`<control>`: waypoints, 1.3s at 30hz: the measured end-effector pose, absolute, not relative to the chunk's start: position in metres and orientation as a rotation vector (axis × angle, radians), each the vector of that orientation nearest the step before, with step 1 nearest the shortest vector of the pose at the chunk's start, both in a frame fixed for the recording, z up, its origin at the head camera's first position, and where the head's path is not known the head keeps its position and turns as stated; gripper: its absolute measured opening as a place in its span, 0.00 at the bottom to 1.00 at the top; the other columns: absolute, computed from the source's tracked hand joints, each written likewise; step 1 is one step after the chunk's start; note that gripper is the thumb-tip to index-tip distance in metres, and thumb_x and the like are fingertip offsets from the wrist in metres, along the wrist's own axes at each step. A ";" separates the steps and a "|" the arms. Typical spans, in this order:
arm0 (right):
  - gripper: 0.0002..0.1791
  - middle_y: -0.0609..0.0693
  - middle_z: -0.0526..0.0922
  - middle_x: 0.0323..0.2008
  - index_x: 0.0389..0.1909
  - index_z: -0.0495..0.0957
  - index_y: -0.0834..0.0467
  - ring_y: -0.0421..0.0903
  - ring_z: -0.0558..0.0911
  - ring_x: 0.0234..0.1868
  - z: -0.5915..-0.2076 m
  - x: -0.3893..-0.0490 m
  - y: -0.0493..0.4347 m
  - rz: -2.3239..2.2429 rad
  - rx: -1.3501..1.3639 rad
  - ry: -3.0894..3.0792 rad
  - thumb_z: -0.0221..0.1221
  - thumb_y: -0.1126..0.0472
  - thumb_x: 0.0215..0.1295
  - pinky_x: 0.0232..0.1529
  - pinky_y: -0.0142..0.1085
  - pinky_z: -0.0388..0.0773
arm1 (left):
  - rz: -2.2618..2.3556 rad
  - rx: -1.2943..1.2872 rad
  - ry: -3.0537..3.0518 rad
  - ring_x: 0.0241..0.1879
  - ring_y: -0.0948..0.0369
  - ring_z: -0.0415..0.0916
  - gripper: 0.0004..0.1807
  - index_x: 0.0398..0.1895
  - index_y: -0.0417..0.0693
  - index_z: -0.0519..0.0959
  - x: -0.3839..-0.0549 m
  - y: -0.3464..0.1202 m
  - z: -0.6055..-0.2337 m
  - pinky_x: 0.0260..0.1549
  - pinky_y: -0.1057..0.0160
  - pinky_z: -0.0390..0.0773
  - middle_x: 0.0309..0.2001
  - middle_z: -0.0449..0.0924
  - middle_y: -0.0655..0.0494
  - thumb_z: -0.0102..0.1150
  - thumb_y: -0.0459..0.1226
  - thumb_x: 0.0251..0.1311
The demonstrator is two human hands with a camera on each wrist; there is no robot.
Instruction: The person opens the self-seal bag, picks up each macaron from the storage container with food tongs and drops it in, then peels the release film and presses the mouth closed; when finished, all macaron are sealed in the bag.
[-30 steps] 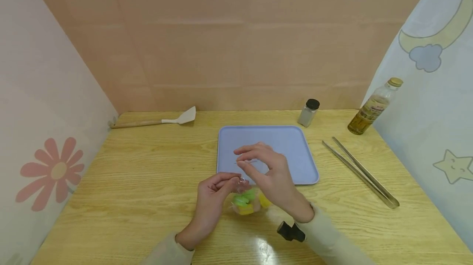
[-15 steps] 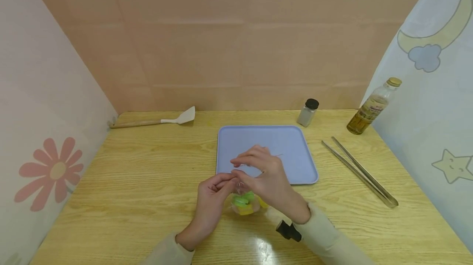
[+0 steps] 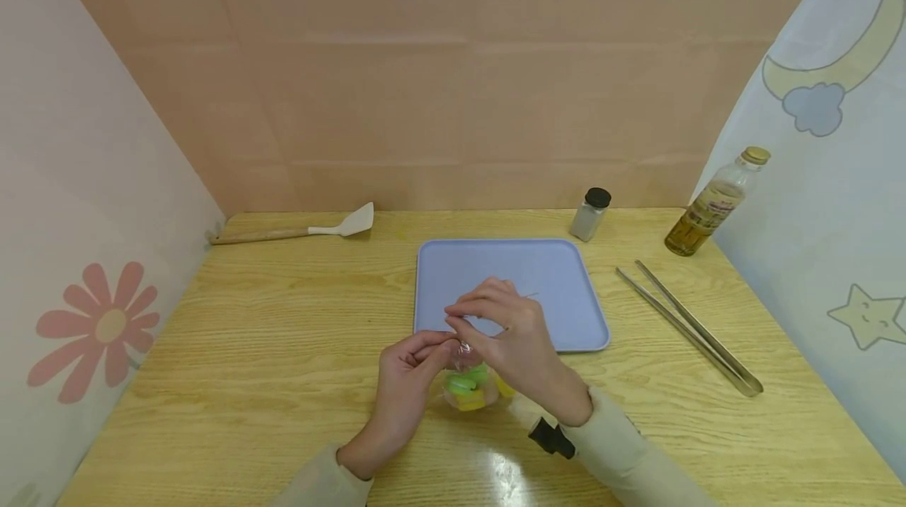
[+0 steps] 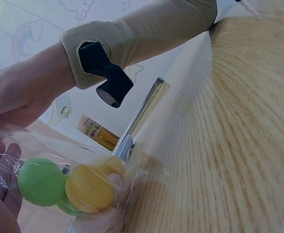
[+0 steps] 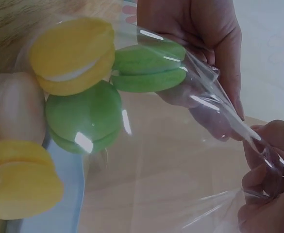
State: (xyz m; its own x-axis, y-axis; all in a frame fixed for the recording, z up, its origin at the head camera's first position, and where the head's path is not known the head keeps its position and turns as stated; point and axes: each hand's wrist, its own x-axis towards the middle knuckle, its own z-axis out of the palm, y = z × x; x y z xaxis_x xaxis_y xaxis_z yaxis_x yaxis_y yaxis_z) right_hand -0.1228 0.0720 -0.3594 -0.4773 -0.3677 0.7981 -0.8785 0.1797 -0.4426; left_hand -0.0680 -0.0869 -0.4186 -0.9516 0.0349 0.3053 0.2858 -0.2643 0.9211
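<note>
A clear plastic bag (image 3: 465, 359) of macarons (image 3: 467, 385) stands upright between my hands, just in front of the tray. Through its film, the right wrist view shows yellow, green and pale pink macarons (image 5: 83, 114). My left hand (image 3: 406, 381) pinches the gathered top between thumb and forefinger. Close against it, my right hand (image 3: 513, 338) pinches the film near the mouth, its fingers bent over from above. A thin strand (image 3: 532, 295) shows past the right hand over the tray; what it belongs to I cannot tell. Macarons also press against the film in the left wrist view (image 4: 88, 187).
Behind the hands lies a blue tray (image 3: 573, 279). Metal tongs (image 3: 690, 330) rest to its right, near an oil bottle (image 3: 711, 204). A black-capped jar (image 3: 590, 214) stands at the back. A spatula (image 3: 297, 233) lies at the back left.
My right hand has come down and left, from above the bag to its gathered top beside the left fingers. The thin strand now shows farther right. My left hand has stayed put.
</note>
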 end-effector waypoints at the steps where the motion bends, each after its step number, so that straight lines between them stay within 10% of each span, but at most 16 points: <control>1: 0.11 0.46 0.87 0.31 0.33 0.89 0.60 0.43 0.82 0.33 -0.360 -0.123 0.072 1.268 1.166 -1.934 0.73 0.76 0.51 0.38 0.37 0.73 | -2.345 -0.402 -1.800 0.34 0.57 0.87 0.10 0.44 0.23 0.80 -0.068 -0.087 -0.419 0.39 0.57 0.85 0.36 0.87 0.39 0.57 0.28 0.71; 39: 0.08 0.54 0.84 0.31 0.36 0.87 0.61 0.46 0.74 0.32 -0.359 -0.115 0.065 1.803 0.866 -1.902 0.64 0.75 0.65 0.38 0.34 0.73 | -2.309 -0.430 -1.802 0.35 0.58 0.86 0.10 0.44 0.23 0.80 -0.065 -0.085 -0.417 0.39 0.58 0.85 0.36 0.88 0.44 0.58 0.27 0.70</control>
State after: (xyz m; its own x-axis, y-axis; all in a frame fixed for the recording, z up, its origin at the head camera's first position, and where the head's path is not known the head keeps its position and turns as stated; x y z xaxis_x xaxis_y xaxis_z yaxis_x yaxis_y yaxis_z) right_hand -0.1147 0.0654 -0.3592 -0.7383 -0.1741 0.6517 -0.6601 -0.0125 -0.7511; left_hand -0.0655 -0.0853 -0.4170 -0.9418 0.0349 0.3343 0.3157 -0.2487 0.9157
